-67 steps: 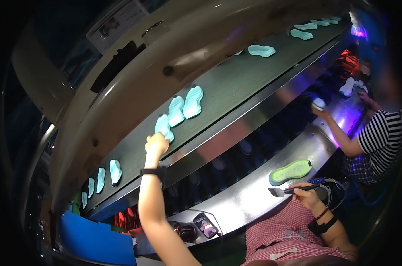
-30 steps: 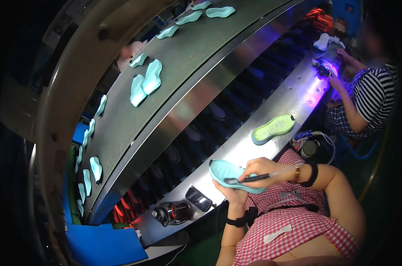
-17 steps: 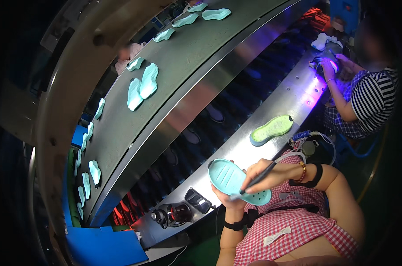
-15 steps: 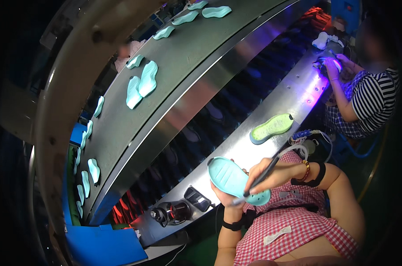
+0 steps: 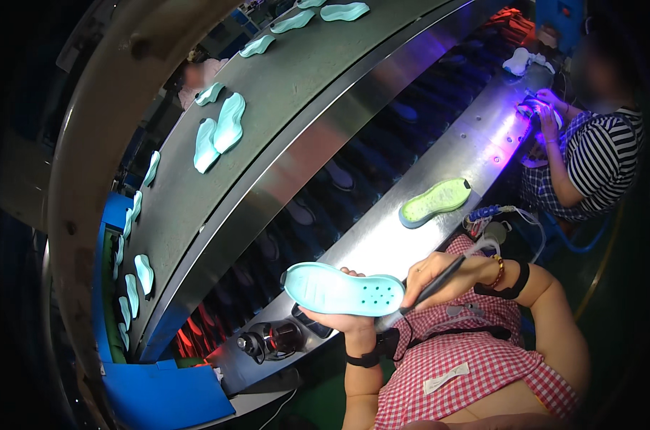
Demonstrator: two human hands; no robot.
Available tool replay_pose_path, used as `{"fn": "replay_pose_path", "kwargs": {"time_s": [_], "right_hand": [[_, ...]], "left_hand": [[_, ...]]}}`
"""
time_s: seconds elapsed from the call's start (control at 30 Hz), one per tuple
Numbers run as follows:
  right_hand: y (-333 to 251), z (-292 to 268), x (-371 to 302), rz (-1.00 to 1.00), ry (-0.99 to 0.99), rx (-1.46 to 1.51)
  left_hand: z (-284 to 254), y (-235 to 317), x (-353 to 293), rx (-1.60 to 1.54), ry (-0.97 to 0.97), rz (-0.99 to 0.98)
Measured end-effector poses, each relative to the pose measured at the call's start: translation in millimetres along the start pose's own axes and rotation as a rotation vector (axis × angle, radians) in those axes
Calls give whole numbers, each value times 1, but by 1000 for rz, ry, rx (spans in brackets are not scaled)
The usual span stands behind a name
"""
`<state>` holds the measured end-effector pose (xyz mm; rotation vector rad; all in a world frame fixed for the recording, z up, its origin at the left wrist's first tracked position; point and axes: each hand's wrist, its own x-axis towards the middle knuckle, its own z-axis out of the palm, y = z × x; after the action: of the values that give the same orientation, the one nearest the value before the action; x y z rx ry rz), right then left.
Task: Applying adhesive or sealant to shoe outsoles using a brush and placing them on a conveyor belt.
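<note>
A turquoise shoe sole (image 5: 325,288) lies across my left hand (image 5: 343,320), whose palm and fingers support it from below and behind. Its hollow inner face shows, with a cluster of small holes at the right end and a dark tab at the left tip. My right hand (image 5: 468,272) grips a slim black-handled brush (image 5: 436,284) with a clear tube at its back. The brush tip is at the sole's right rim; whether it touches I cannot tell. Farther off, a yellow-green sole (image 5: 436,203) with a dark tab rests on the metal ledge (image 5: 371,244).
Beyond the ledge runs a curved conveyor belt (image 5: 267,107) carrying several turquoise soles (image 5: 229,123). Dark, round-bodied gear (image 5: 278,338) stands on the ledge at lower left. A blue connector with tubing (image 5: 482,213) lies right. A co-worker in stripes (image 5: 603,154) handles a shoe under purple light.
My left hand has moved the sole leftward and turned it, so it now lies nearly level lengthwise. The brush tip has gone from over the holed part to the sole's right rim.
</note>
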<state>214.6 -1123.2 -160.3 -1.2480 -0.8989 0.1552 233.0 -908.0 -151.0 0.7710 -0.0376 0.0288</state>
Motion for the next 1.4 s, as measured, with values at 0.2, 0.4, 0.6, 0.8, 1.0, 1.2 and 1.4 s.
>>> {"fn": "replay_pose_path", "kwargs": {"time_s": [0.2,0.4,0.6,0.8,1.0,1.2,1.4], "right_hand": [[5,-2,2,164,98,43],[20,0,-7,300,247,437],[11,15,-6,250,355,346],[-14,-8,-2,183,184,-30],[-30,-30,0,-4,-306,-99],[-39,-39,-3,-43,-331,-93],[-30,-46,-10,2,-164,-61]], "left_hand": [[20,3,2,12,13,73],[32,11,-3,17,-48,-24],[17,-18,-26,-238,-162,-292],[-4,-4,-16,97,-128,-423],[-1,12,-6,301,-156,-814],[29,22,-1,560,-367,-814],[21,38,-10,411,-221,-833]]}}
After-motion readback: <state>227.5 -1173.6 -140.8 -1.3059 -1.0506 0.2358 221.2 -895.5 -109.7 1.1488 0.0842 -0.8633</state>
